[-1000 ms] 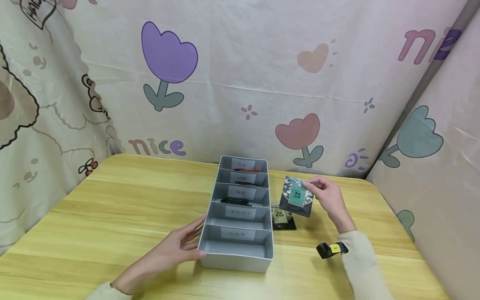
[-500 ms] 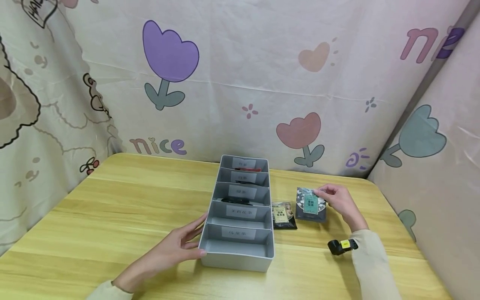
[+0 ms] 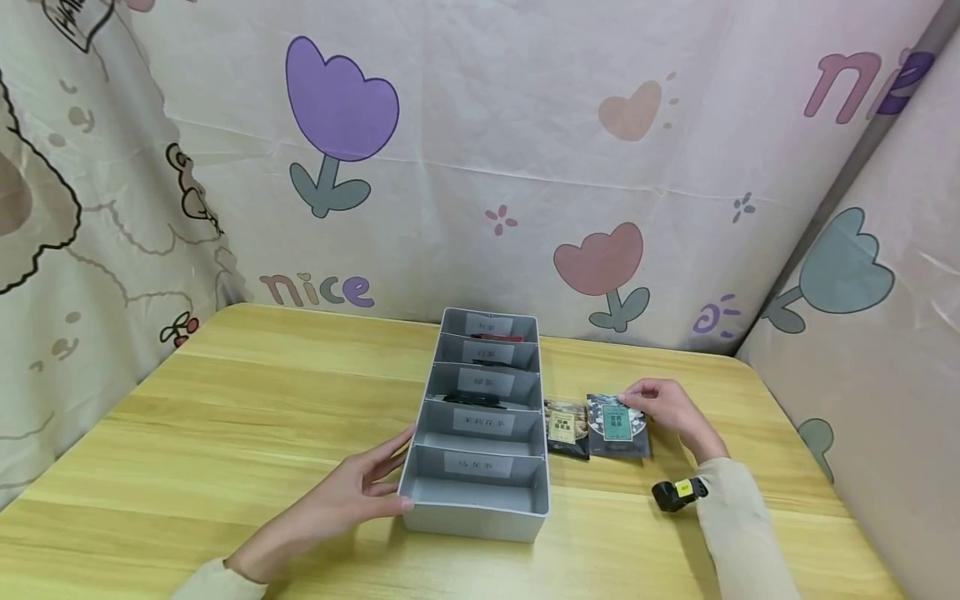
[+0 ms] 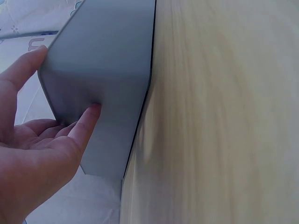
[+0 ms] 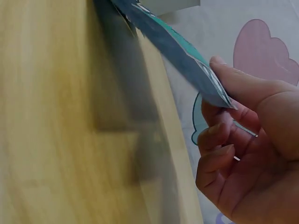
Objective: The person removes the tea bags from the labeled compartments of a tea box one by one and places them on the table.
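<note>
My right hand (image 3: 671, 411) pinches the top right corner of a dark tea sachet (image 3: 617, 440) with a teal label. In the right wrist view the sachet (image 5: 173, 51) is tilted, edge towards the camera, with its shadow on the table. A second dark tea sachet (image 3: 568, 446) with a pale yellow label lies just left of it, against the grey divided box (image 3: 472, 523). My left hand (image 3: 348, 500) rests spread at the box's front left corner, thumb at the rim. In the left wrist view its fingertips touch the box's side (image 4: 117, 130).
Several labelled compartments run front to back in the box. The three rear ones hold packets, including a red packet (image 3: 497, 337) and a black packet (image 3: 474, 400); the front two show bare floors. A patterned curtain (image 3: 450, 167) stands behind the wooden table (image 3: 300, 375).
My right hand has carried the teal-labelled sachet right, then down and slightly left, from overlapping the yellow-labelled sachet to beside it. My left hand and the box keep their place.
</note>
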Available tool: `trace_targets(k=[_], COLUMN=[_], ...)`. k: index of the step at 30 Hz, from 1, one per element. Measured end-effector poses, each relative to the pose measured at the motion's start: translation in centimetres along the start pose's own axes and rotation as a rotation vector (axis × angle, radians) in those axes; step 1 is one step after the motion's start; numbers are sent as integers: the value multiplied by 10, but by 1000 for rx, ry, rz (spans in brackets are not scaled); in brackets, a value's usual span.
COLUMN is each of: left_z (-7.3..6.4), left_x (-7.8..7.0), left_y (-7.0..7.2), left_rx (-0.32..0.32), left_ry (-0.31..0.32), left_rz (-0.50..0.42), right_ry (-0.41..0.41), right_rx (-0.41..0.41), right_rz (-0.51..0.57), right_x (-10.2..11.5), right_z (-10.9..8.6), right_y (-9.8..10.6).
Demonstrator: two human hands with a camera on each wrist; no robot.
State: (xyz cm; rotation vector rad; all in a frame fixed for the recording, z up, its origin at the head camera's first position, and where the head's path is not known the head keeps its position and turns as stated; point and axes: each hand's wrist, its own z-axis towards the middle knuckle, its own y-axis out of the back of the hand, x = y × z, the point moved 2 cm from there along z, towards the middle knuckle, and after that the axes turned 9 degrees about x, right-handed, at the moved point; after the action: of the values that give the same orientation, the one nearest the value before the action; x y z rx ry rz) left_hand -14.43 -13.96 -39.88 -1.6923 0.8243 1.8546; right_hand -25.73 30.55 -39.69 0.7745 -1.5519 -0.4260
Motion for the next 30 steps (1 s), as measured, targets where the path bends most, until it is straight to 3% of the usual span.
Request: trace_targets(k=[11, 20, 30], left_z=[0, 1, 1], left_x=[1, 2, -1], left_y=[2, 2, 0], left_rx=[-15, -6, -6], left_ry=[43, 40, -11], left_rz=[-9, -25, 16], right_ry=[-14, -1, 27], right_rx=[33, 32, 18], right_rz=[-9, -9, -63], right_x=[-6, -5, -5], right_z=[4, 7, 6], right_y=[-1, -6, -7])
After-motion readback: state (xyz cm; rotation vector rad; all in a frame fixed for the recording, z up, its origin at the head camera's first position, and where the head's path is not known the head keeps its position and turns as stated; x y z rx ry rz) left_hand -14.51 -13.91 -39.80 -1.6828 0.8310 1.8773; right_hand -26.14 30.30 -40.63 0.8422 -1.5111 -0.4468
